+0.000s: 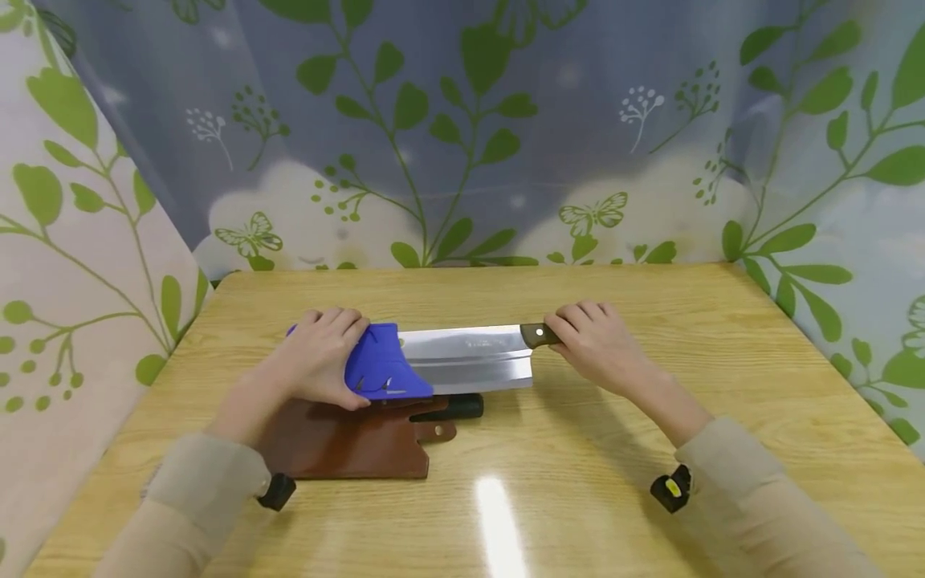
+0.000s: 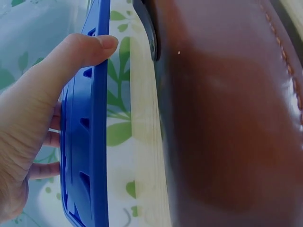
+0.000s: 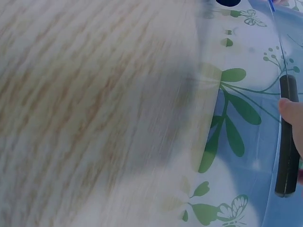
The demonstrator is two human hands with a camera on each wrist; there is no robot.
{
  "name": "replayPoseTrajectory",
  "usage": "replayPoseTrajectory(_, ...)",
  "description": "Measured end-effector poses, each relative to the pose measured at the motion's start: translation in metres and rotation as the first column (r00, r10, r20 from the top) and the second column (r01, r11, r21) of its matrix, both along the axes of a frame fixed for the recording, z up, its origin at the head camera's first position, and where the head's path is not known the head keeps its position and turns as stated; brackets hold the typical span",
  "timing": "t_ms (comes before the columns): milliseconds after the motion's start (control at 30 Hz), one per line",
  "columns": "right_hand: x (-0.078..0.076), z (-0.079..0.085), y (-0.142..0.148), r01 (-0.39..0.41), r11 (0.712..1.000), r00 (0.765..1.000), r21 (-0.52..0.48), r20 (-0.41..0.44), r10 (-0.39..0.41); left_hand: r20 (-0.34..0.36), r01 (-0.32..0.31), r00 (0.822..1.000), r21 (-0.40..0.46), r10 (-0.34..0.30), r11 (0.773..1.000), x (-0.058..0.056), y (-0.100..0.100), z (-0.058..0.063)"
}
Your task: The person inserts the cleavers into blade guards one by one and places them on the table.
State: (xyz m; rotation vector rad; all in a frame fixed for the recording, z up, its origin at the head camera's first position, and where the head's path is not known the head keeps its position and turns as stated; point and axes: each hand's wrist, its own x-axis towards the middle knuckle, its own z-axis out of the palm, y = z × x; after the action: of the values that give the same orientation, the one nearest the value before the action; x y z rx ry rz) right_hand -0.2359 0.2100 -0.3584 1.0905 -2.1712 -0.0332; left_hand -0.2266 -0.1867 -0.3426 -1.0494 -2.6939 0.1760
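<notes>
My left hand grips a blue plastic blade cover, thumb on its near edge and fingers behind. A cleaver with a broad shiny blade has its front end inside the cover; how deep it reaches is hidden. The right hand holds the cleaver by its dark handle, at the right end. Below the blue cover, a brown leather sheath lies on the table, with a black handle sticking out of its right side. The left wrist view shows the stitched leather close to the blue cover.
The wooden table runs back to a curtain printed with leaves and butterflies, which also hangs at both sides. A bright light reflection lies on the tabletop near the front. Black devices sit at both sleeve cuffs.
</notes>
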Motion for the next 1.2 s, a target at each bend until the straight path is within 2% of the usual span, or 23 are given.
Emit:
replayPoseTrajectory(233, 0.002, 0.005, -0.004, 0.002, 1.000, 1.000, 0.028, -0.021, -0.002, -0.006, 0.017, 1.000, 0.019, -0.017, 1.000, 0.003, 0.007, 0.003)
replayPoseTrajectory(400, 0.003, 0.006, -0.008, 0.012, 1.000, 0.999, 0.006, -0.034, -0.011, -0.037, 0.027, 0.999, 0.039, -0.025, 0.999, 0.001, 0.012, 0.006)
replayPoseTrajectory(533, 0.004, 0.010, -0.013, 0.011, 1.000, 0.999, -0.024, -0.039, -0.012, -0.033, 0.011, 0.999, 0.049, -0.010, 0.999, 0.000, 0.017, 0.009)
replayPoseTrajectory(800, 0.005, 0.016, -0.031, 0.029, 0.999, 1.000, -0.032, 0.005, -0.029, -0.012, -0.001, 1.000, 0.067, 0.001, 0.998, -0.003, 0.032, 0.013)
replayPoseTrajectory(1000, 0.004, 0.015, -0.042, 0.047, 0.998, 0.999, -0.046, 0.021, -0.046, -0.052, 0.020, 0.999, 0.077, -0.016, 0.997, -0.005, 0.037, 0.014)
replayPoseTrajectory(1200, 0.007, 0.018, -0.042, 0.016, 0.998, 0.997, -0.061, 0.070, -0.012, -0.093, 0.041, 0.995, 0.069, -0.034, 0.997, -0.002, 0.034, 0.017)
